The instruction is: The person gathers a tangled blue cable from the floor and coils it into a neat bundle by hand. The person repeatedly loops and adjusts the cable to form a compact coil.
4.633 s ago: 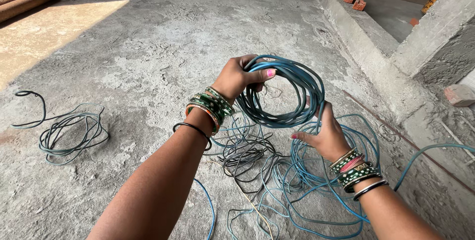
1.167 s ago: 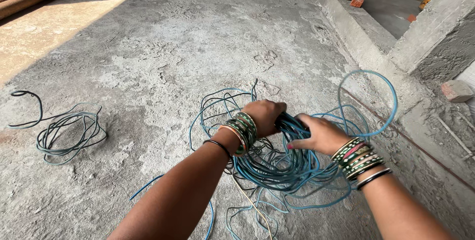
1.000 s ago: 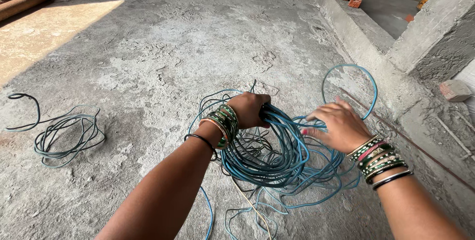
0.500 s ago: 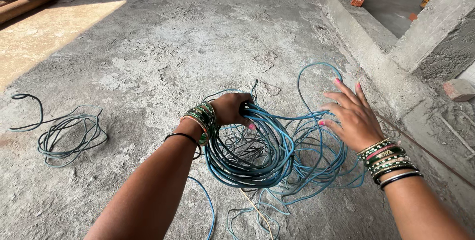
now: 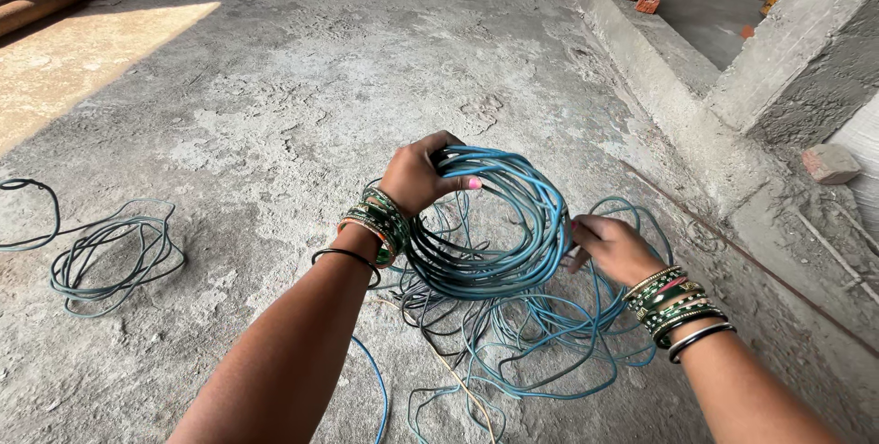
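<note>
Above the loose wire (image 5: 549,352) on the floor (image 5: 275,87), the left hand (image 5: 417,174) grips the wire coil (image 5: 499,224); the right hand (image 5: 609,247) pinches its right edge. Bare floor lies leftward; a ledge (image 5: 659,78) runs rightward.

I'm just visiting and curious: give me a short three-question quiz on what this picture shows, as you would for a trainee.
1. True or false: the left hand grips the top of the blue wire coil.
2. Which lies apart on the concrete floor, far left? A) a small grey-green wire coil B) a hammer C) a bucket
3. What does the right hand touch?

Key
1. True.
2. A.
3. The coil's right side, above the loose wire tangle.
</note>
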